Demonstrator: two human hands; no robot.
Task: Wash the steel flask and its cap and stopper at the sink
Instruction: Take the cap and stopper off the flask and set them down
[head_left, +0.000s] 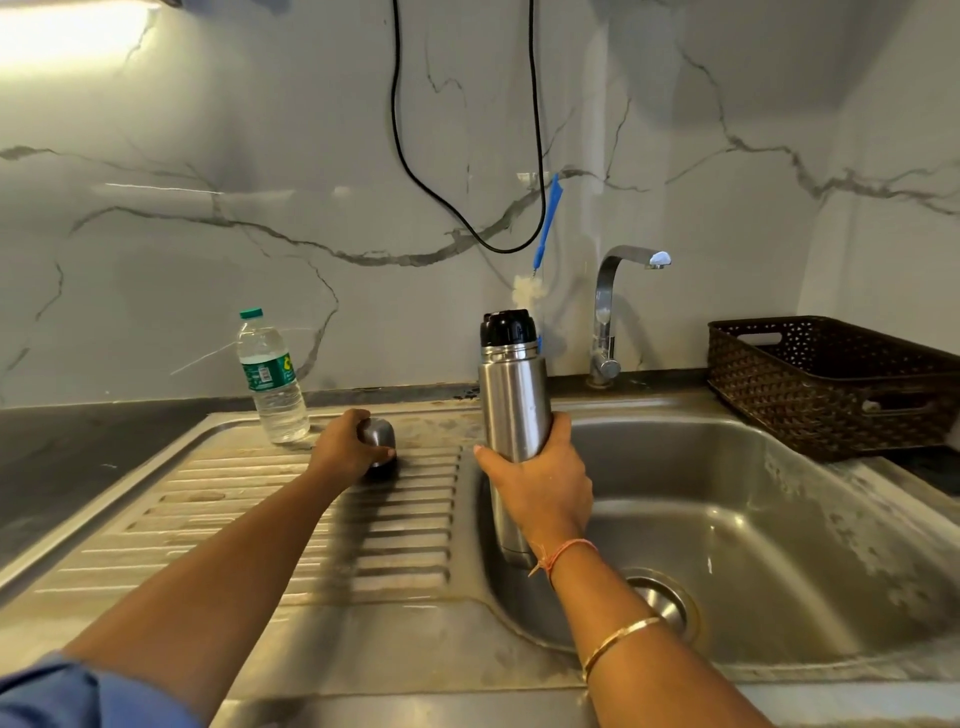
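Note:
My right hand grips the steel flask around its lower half and holds it upright at the left edge of the sink basin. A black stopper sits in the flask's mouth. My left hand curls round the steel cap, which stands mouth down on the ribbed drainboard.
A clear plastic water bottle stands at the back of the drainboard. The tap rises behind the basin, its spout turned right. A blue-handled bottle brush leans on the marble wall. A dark woven basket sits at the right. Black cables hang above.

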